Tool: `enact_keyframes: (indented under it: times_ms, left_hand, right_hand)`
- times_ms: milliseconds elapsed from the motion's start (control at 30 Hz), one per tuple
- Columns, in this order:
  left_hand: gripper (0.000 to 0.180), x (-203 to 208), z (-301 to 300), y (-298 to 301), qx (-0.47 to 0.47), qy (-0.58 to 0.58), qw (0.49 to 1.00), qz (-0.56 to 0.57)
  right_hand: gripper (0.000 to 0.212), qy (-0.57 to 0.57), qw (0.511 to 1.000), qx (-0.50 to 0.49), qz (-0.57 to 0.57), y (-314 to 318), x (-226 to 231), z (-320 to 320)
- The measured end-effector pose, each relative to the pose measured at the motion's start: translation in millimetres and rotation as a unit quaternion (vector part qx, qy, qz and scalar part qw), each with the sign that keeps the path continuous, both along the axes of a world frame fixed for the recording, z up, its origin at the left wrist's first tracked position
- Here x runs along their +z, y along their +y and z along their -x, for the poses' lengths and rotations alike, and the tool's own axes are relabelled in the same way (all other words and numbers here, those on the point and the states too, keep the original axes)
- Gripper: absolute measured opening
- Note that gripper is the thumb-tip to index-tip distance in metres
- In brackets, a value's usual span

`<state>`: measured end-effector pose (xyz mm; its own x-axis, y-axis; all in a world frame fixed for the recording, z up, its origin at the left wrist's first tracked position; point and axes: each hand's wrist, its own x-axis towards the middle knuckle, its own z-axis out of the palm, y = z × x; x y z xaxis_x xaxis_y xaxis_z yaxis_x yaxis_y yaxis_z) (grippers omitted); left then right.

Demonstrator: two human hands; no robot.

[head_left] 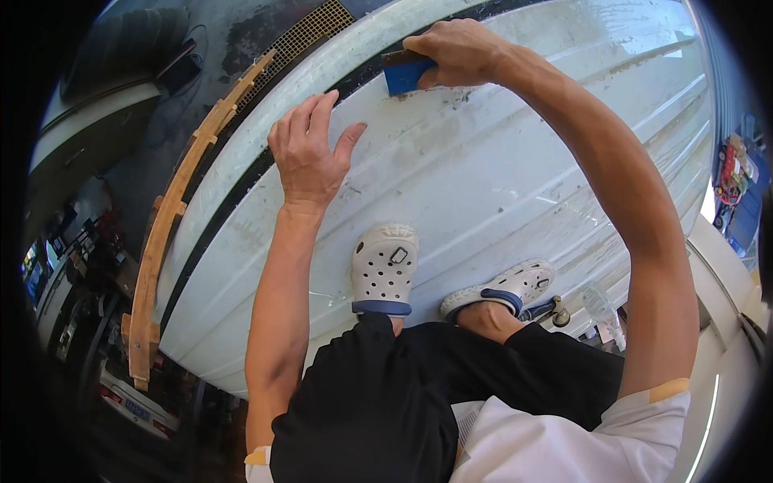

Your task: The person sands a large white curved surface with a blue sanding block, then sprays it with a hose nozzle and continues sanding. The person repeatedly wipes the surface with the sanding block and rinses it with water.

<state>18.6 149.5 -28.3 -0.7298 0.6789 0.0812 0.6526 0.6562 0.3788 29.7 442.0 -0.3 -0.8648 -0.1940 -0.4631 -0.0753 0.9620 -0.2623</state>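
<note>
Near the far edge of a ribbed, scuffed white panel [451,161], my right hand [463,52] is closed around a flat blue scraper [407,76]. The scraper's lower edge is down at the panel, by a dark strip [354,80] that follows the curved rim. Dark specks and smudges lie on the surface below it. To the left, my left hand [310,149] has its fingers spread over the panel beside that dark strip, holding nothing. Whether its fingertips press on the surface, I cannot tell.
My feet stand on the panel in white clogs [386,262]. By the right foot are a clear plastic bottle [597,304] and a brass-coloured fitting [561,316]. Beyond the left rim runs a wooden strip [165,221]; a yellowish grating [298,52] and a white car [138,398] sit lower down.
</note>
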Motion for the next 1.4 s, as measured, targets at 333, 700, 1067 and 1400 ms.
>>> enact_keyframes:
  times_ms: [333,700,1067,1400]
  left_hand:
    - [0.049,5.9,87.8,114.3,-0.137,-0.195,0.967,0.091]
    - [0.039,3.0,92.5,80.4,-0.121,-0.224,0.966,0.055]
    - [0.036,5.0,86.2,86.4,-0.118,-0.187,0.974,0.055]
    - [0.027,-6.7,88.7,69.6,-0.139,-0.054,0.988,0.026]
  right_hand:
    - [0.034,0.132,0.980,-0.146,0.006,21.2,-14.4,-4.2]
    - [0.019,0.242,0.956,-0.166,0.029,17.2,-19.6,-17.3]
    - [0.022,0.163,0.968,-0.138,0.129,-10.3,-54.9,-1.2]
    - [0.023,0.230,0.969,0.029,0.084,-18.0,-34.5,-2.0]
